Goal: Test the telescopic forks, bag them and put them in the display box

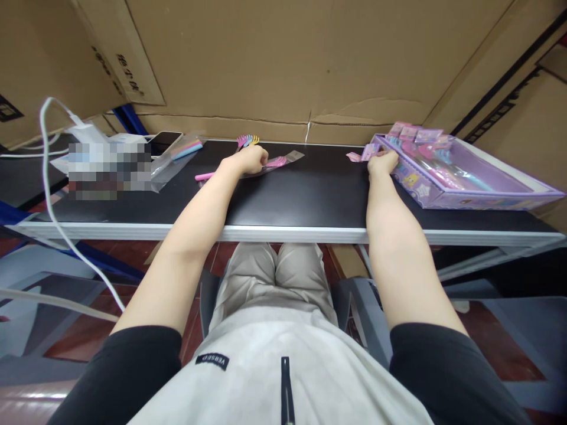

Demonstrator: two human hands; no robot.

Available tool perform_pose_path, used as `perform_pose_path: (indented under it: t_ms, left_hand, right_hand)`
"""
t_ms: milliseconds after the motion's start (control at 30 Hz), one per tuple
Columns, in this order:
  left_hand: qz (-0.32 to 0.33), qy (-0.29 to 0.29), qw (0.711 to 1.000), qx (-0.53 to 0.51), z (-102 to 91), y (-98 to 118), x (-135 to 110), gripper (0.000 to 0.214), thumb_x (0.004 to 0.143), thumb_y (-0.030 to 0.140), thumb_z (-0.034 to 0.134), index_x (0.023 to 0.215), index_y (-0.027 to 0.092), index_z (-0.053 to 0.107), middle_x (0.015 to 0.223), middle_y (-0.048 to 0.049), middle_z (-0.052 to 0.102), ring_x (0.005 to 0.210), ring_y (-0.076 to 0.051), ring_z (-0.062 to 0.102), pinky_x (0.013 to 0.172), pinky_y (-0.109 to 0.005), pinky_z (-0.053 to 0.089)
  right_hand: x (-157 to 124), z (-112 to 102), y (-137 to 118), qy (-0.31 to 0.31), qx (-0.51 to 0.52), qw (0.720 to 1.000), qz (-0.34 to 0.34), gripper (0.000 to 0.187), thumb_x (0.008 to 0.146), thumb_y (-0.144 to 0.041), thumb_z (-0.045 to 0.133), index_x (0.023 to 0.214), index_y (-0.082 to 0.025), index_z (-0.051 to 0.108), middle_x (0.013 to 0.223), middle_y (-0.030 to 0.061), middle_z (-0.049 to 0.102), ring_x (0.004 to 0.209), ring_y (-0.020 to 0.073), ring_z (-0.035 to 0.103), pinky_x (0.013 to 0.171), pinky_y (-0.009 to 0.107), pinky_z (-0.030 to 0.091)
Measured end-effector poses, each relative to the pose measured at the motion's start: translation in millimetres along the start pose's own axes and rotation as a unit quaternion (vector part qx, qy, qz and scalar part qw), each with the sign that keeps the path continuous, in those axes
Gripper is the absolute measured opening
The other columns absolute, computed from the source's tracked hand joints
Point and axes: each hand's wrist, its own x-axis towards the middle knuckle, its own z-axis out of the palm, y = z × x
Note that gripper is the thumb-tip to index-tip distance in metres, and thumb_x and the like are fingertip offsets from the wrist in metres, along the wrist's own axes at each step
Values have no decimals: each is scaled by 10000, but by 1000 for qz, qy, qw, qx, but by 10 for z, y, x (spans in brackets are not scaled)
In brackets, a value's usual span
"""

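My left hand (253,160) is closed at the back of the table, over a pink stick (204,176) with a fork-like, hand-shaped end (278,162). A clear plastic sleeve (295,156) reaches out to the right of that end. Just behind the hand lie pink, blue and yellow hand-shaped ends (248,141). My right hand (383,161) is closed on small pink-and-purple packaging (367,152), beside the left wall of a purple printed box (425,192). Its fingertips are partly hidden. Inside the open box lie several wrapped pink and blue sticks (447,168) with pink header cards.
On the left, a clear bag (175,162) holds coloured sticks beside a phone (165,141) and a blurred-out item (110,171). A white cable (48,171) loops over the table's front edge. Cardboard walls (274,65) enclose the back and sides.
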Motion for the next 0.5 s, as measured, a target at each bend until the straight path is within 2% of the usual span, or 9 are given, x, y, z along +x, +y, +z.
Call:
perform_pose_path:
  t_ms: [67,133,233,367,500]
  left_hand:
    - [-2,0,1000,-8,-4,5,-8,443,755,65,638,1117,210,850,1126,-82,830,1126,-252,750,990,-278,570]
    - [-4,0,1000,-9,-8,17,-17,429,754,54,636,1092,217,844,1116,-74,830,1119,-249,750,985,-274,569]
    - [-7,2,1000,-9,-11,32,-23,409,753,31,633,1060,211,837,1101,-80,829,1098,-250,749,971,-279,566]
    - [-4,5,1000,-11,1,17,-7,398,754,32,640,1048,210,842,1102,-87,831,1097,-258,749,964,-293,569]
    - [5,11,1000,-16,28,-19,20,385,768,85,662,1064,230,859,1095,-76,836,1101,-266,744,987,-314,578]
  right_hand:
    - [28,48,49,17,28,999,23,219,903,-332,764,1104,-258,715,1212,116,784,1269,351,752,1075,557,626]
    - [89,98,114,30,33,996,80,118,905,-199,718,1002,-251,675,1227,110,783,1298,319,743,1128,518,602]
    - [199,163,196,40,20,987,157,238,906,-45,637,846,-261,557,1271,132,783,1341,276,728,1215,433,536]
    - [263,198,218,48,48,985,157,356,846,8,632,760,-283,446,1212,97,777,1345,305,728,1217,482,540]
    - [272,207,232,48,35,987,151,382,826,39,617,766,-289,432,1221,124,779,1359,312,728,1215,452,549]
